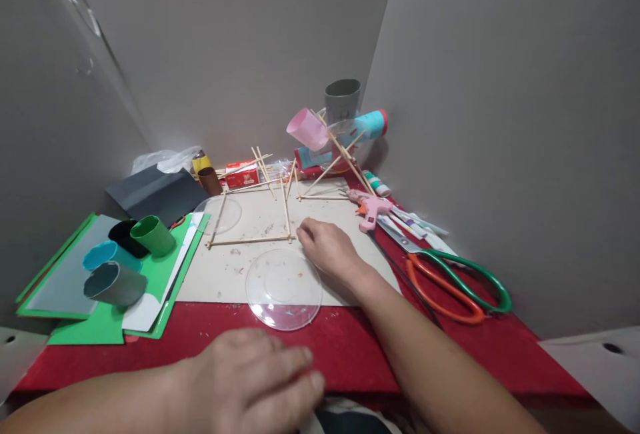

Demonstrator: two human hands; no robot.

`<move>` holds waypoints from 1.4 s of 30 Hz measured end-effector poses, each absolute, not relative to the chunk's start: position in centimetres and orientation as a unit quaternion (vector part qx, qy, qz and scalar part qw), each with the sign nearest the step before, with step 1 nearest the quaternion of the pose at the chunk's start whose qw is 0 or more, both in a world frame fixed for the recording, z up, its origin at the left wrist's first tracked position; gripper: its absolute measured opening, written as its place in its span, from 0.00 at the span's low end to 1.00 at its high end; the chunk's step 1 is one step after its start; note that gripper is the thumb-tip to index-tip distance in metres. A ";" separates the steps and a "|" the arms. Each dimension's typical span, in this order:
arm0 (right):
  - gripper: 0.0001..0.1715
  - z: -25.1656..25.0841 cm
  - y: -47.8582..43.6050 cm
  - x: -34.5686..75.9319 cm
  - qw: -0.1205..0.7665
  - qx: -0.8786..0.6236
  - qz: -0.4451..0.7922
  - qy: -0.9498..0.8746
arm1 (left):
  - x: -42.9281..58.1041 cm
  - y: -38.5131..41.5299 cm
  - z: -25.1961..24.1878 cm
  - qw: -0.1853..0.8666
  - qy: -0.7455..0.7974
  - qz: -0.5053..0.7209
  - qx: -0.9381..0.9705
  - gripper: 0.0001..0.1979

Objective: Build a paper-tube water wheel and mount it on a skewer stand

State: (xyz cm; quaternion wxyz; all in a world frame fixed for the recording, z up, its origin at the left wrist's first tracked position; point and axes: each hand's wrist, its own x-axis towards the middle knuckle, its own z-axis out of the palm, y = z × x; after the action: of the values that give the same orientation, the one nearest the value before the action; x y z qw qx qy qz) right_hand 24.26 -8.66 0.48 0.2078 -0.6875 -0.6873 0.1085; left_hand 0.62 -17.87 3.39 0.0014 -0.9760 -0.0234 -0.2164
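Two hands in view, both bare. The right hand (pixel 325 244) rests by the board, fingers curled in, right next to one corner of the square stick frame (pixel 250 241) — can't tell if anything's pinched in there. The left hand (pixel 260 381) is blurry, low over the near edge of the counter (pixel 345 347), fingers partly stretched out and close together; can't tell whether it has hold of something either.

The frame is one square, four sides, sitting on one beige board (pixel 220 281). One clear disc (pixel 284 287) is in front of it, half on the board and half over the red cloth, and a second clear disc (pixel 230 215) is crossed by the frame's left side.

Tube count: four on the left over the green sheets (pixel 85 334) — one grey (pixel 125 287), one blue (pixel 127 261), one black (pixel 131 242), one green (pixel 155 237). One brown tube (pixel 210 181) is further back. Two more are up at the taller stick structure (pixel 345 153): one pink (pixel 313 131), one dark grey (pixel 343 104).

Also one red box (pixel 243 173) at the back, one pink glue gun (pixel 373 211) right of the board, and one big pair of scissors (pixel 445 297) with two handle loops, one orange and one green.
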 end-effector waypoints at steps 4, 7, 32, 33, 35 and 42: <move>0.13 -0.2 -8.5 24.2 0.175 -0.685 0.132 -0.695 | 0.8 -14.7 0.3 0.018 -0.175 -0.171 -0.970 0.19; 0.11 -0.7 -8.4 24.0 0.145 -0.676 0.151 -0.707 | 0.7 -13.6 -1.9 -0.018 -0.206 -0.084 -0.975 0.26; 0.15 -1.5 -8.3 24.5 0.303 -0.579 0.381 -0.654 | -0.5 -11.7 -2.2 0.047 -0.110 -0.320 -0.940 0.14; 0.18 -1.4 -8.3 24.5 0.313 -0.568 0.406 -0.644 | -0.6 -11.7 -2.1 0.030 -0.109 -0.337 -0.935 0.15; 0.23 -1.2 -8.3 24.4 0.332 -0.553 0.447 -0.620 | -0.8 -11.8 -2.0 -0.028 -0.128 -0.386 -0.913 0.16; 0.32 -0.5 -8.7 24.0 0.378 -0.513 0.522 -0.566 | -0.7 -10.2 -0.7 -0.468 -0.424 -0.503 -0.589 0.16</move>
State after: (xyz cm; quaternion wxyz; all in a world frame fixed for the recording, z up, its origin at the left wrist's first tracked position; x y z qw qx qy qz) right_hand 24.00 -8.73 -0.54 0.3781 -0.5135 -0.5662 0.5223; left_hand -0.68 -10.16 -0.73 -0.4683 -0.5893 -0.4242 -0.5035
